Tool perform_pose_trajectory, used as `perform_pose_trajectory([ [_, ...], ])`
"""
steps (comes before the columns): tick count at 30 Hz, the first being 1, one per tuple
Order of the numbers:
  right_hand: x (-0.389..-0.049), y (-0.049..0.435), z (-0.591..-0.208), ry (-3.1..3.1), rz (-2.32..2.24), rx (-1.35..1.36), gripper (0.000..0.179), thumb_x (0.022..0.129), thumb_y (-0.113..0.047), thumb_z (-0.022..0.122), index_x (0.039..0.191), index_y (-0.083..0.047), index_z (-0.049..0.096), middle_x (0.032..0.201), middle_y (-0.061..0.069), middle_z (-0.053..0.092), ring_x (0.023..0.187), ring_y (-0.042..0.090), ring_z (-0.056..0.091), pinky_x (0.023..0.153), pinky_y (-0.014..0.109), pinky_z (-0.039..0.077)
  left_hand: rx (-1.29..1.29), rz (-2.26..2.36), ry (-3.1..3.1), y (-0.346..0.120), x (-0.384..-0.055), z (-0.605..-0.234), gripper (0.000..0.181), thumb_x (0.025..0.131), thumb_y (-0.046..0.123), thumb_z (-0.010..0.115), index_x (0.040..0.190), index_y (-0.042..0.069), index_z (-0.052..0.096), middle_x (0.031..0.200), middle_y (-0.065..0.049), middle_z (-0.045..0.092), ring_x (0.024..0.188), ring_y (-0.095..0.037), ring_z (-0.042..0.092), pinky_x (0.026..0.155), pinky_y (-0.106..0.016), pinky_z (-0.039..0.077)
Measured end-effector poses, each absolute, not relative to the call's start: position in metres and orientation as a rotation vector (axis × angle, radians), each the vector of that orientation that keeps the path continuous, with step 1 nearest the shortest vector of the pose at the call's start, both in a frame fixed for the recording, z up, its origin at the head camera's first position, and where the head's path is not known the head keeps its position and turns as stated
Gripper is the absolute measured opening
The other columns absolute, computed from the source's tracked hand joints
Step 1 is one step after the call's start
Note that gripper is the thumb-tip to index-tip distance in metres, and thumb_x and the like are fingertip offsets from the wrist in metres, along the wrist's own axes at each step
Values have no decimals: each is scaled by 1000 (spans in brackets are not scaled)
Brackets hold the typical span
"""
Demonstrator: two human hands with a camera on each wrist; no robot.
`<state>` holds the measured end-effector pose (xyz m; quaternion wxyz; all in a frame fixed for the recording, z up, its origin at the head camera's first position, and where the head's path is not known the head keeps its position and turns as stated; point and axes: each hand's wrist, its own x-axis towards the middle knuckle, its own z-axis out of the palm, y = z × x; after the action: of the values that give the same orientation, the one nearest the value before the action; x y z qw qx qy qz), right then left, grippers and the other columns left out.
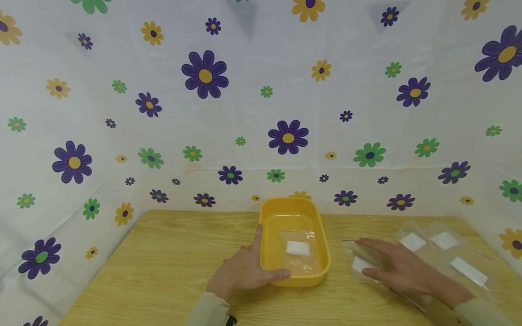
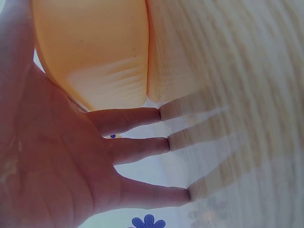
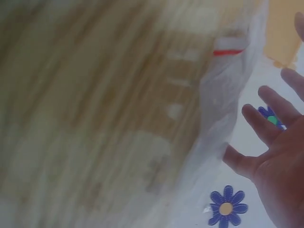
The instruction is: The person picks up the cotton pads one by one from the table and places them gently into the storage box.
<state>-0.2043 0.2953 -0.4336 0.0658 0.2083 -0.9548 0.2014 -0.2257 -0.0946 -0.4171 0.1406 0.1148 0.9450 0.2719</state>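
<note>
A yellow plastic tub (image 1: pixel 325 244) stands on the table. My left hand (image 1: pixel 246 271) rests at its near left corner, thumb over the near rim and index finger along the left wall. In the left wrist view, the other fingers (image 2: pixel 142 145) are straight and spread, their tips touching the tabletop. Inside the tub lies a clear zip bag (image 1: pixel 297 248) with a white rectangular piece in it. My right hand (image 1: pixel 401 271), fingers extended, is over another clear zip bag (image 1: pixel 360 265) right of the tub. That bag's red zip line (image 3: pixel 229 52) shows in the right wrist view.
Several more clear bags with white pieces, among them a far bag (image 1: pixel 413 242) and a near bag (image 1: pixel 469 270), lie at the right of the wooden table (image 1: pixel 175 262). A flower-print sheet (image 1: pixel 244 113) hangs behind the table and at both sides.
</note>
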Motion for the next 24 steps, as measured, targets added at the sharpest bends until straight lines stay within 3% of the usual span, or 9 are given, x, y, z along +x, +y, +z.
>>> perform_pose_trajectory([
  [10, -214, 304, -437, -2951, 723, 652, 63, 90, -50, 74, 143, -18, 60, 144, 13, 63, 132, 47, 56, 102, 72, 45, 335, 787, 2726, -93, -225, -415, 138, 71, 85, 68, 165, 23, -12, 147, -24, 54, 113, -30, 63, 94, -61, 55],
  [17, -217, 305, -444, -2837, 514, 742, 49, 86, -49, 79, 128, -26, 71, 134, 1, 71, 120, 36, 66, 94, 59, 55, 338, 799, 2722, -93, -225, -417, 136, 71, 86, 67, 165, 25, -11, 150, -24, 53, 119, -33, 63, 96, -61, 54],
  [24, -220, 304, -448, -2811, 555, 758, 37, 84, -46, 82, 118, -30, 77, 132, 2, 71, 117, 38, 65, 91, 63, 53, 321, 786, 2738, -94, -225, -418, 136, 71, 87, 66, 165, 25, -10, 151, -23, 52, 124, -37, 61, 96, -63, 54],
])
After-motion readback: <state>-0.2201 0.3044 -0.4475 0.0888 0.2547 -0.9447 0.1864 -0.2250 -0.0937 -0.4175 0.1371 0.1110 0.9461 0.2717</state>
